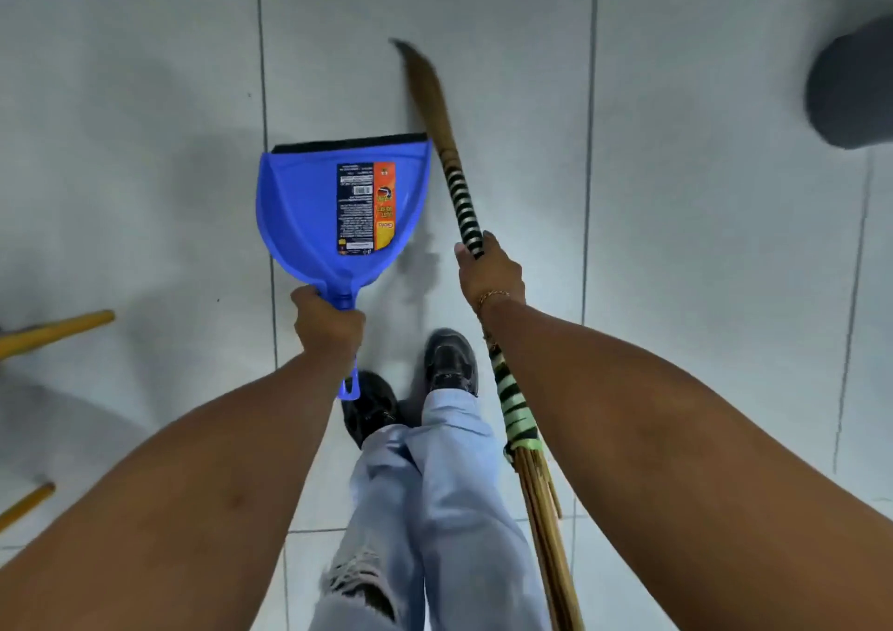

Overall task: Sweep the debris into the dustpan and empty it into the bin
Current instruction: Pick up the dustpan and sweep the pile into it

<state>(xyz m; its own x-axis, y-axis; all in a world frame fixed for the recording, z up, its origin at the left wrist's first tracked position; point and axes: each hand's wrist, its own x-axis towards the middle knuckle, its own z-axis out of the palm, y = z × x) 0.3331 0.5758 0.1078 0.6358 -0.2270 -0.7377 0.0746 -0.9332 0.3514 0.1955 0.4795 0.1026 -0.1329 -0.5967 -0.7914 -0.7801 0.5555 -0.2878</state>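
Observation:
My left hand (pixel 327 325) grips the handle of a blue plastic dustpan (pixel 309 214), held out over the grey tiled floor with its black rubber lip pointing away from me. A printed label covers the pan's middle. My right hand (pixel 489 270) is closed around a stick broom (pixel 447 147) wrapped in green and black bands. The broom's brown bristle tip is blurred and reaches past the pan's right corner. Its stick bundle runs back under my right forearm. No debris shows on the tiles.
A dark round bin (pixel 853 86) stands at the far right, blurred. Two yellow furniture legs (pixel 58 333) stick in from the left edge. My feet in black shoes (pixel 449 359) stand just behind the pan. A white wall base runs along the top.

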